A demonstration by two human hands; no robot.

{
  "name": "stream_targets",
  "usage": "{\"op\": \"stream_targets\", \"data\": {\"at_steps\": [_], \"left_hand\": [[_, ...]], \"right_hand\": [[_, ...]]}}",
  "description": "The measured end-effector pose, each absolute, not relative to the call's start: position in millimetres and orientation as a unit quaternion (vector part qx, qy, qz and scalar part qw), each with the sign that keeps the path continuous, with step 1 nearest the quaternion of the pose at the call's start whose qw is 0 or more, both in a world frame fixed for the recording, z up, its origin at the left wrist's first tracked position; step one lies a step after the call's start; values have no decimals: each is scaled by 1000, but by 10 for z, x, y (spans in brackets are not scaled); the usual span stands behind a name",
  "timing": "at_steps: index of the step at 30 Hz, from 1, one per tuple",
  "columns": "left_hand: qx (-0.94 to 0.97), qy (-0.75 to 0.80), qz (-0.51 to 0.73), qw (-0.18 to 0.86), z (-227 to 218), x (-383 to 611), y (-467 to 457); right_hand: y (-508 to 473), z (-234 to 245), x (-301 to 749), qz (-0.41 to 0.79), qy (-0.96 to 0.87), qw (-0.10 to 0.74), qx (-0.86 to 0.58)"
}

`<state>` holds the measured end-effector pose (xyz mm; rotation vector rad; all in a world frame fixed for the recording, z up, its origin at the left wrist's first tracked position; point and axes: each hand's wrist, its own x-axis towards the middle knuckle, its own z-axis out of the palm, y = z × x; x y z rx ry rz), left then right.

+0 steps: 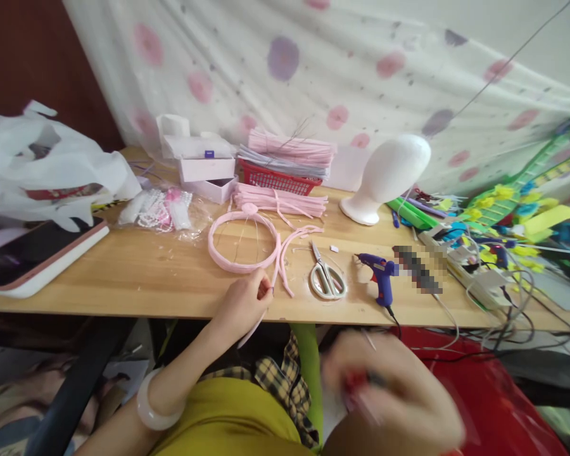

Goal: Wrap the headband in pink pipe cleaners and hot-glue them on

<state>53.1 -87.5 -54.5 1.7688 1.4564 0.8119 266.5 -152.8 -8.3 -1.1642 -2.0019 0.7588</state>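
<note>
My left hand (244, 304) is closed in a pinch on a thin pink pipe cleaner (274, 278) at the table's front edge. A pale end of the strip hangs below the fingers. Just beyond lies a ring wrapped in pink (213, 250), with fine wires across it and a round pink piece at its top. Several loose pink pipe cleaners (289, 244) curve beside the ring. My right hand (375, 380) is low in front of the table, smeared by motion. Its fingers curl round something red and dark, too blurred to name.
Scissors (329, 282) and a blue glue gun (382, 278) lie on the table (137, 272). Behind are pink pipe cleaner bundles (285, 201), a red basket (278, 180), white boxes (206, 168) and a foam head (392, 171). Cables and a power strip (475, 275) crowd the right side.
</note>
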Motion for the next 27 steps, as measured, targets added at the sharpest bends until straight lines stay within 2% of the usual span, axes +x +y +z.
{"op": "stream_targets", "data": {"at_steps": [2, 3, 6, 8, 12, 15, 17, 19, 27], "left_hand": [[677, 557, 334, 345, -596, 530, -868], [679, 552, 344, 342, -615, 535, -868], [689, 529, 363, 337, -635, 562, -857], [714, 505, 365, 319, -616, 597, -831], [794, 478, 286, 242, -537, 697, -765], [816, 499, 212, 201, -463, 764, -754], [818, 514, 183, 182, -398, 801, -764], [817, 525, 166, 169, -313, 847, -760], [830, 529, 155, 84, -21, 1432, -173]], "right_hand": [[-1384, -194, 2544, 234, -752, 341, -514], [-1297, -265, 2465, 168, -736, 327, -569], [-1064, -488, 2217, 19, -706, 237, -667], [-993, -587, 2110, -13, -702, 196, -685], [-1105, -533, 2223, 17, -737, 182, -651], [-1253, -361, 2576, 90, -749, 221, -619], [-1264, -300, 2827, 57, -685, 287, -667], [-1183, -326, 3007, -3, -624, 309, -717], [-858, -661, 3053, 5, -647, 266, -715]]}}
